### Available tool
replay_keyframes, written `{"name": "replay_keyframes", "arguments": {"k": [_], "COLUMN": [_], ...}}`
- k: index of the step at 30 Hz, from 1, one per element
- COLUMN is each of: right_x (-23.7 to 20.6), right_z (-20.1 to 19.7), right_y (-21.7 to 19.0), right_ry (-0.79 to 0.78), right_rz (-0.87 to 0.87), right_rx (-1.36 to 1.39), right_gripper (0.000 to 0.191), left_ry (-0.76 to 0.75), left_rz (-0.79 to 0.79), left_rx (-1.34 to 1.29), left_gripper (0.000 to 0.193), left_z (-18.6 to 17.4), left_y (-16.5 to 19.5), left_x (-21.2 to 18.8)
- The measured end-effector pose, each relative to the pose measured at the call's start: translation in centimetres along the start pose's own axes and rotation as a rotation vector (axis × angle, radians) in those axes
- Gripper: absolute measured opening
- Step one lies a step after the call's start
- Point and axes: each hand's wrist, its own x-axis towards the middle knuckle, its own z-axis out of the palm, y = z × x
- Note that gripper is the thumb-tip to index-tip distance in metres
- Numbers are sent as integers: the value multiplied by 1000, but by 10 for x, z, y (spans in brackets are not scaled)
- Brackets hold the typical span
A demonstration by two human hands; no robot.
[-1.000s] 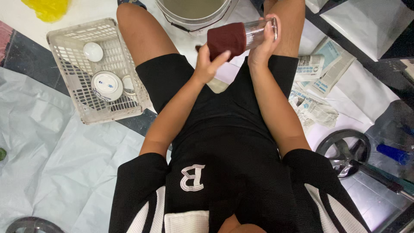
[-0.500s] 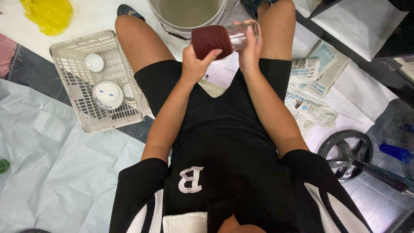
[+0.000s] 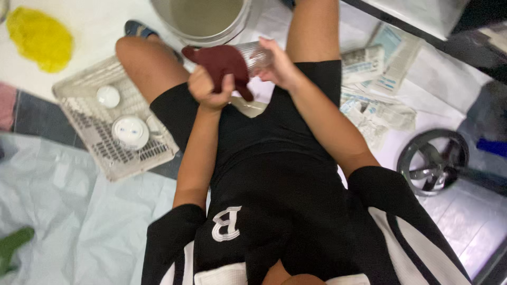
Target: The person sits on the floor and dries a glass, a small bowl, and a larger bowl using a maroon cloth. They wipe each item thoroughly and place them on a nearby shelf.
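My right hand (image 3: 282, 66) grips the clear ribbed glass tumbler (image 3: 253, 54) lying sideways over my lap, its mouth pointing left, where my left hand (image 3: 208, 89) clutches the dark red cloth (image 3: 219, 62) pressed against it.

Black short-sleeved shirt with white stripes, black shorts with a white emblem, bare forearms, bare knees

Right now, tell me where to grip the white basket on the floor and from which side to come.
Grip the white basket by its near right rim, coming down from above. It sits flat and open-topped beside the person's left leg, and its lattice walls and raised edge give fingers purchase. Avoid reaching inside: two round white lids lie in it. The left hand is nearest but busy holding a maroon cloth.
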Motion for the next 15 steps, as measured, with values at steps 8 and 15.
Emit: {"name": "replay_keyframes", "arguments": {"k": [8, 15], "right_x": [-72, -161], "right_z": [26, 34], "right_y": [20, 24], "right_ry": [-282, -293], "right_rz": [-539, -907], "right_rx": [-71, -709], "right_gripper": [43, 75], "left_ry": [444, -19], "left_rz": [-668, -501], "left_rx": [-936, -1357], "left_gripper": [85, 103], "left_z": [23, 37], "left_y": [38, 105], "left_x": [25, 0]}}
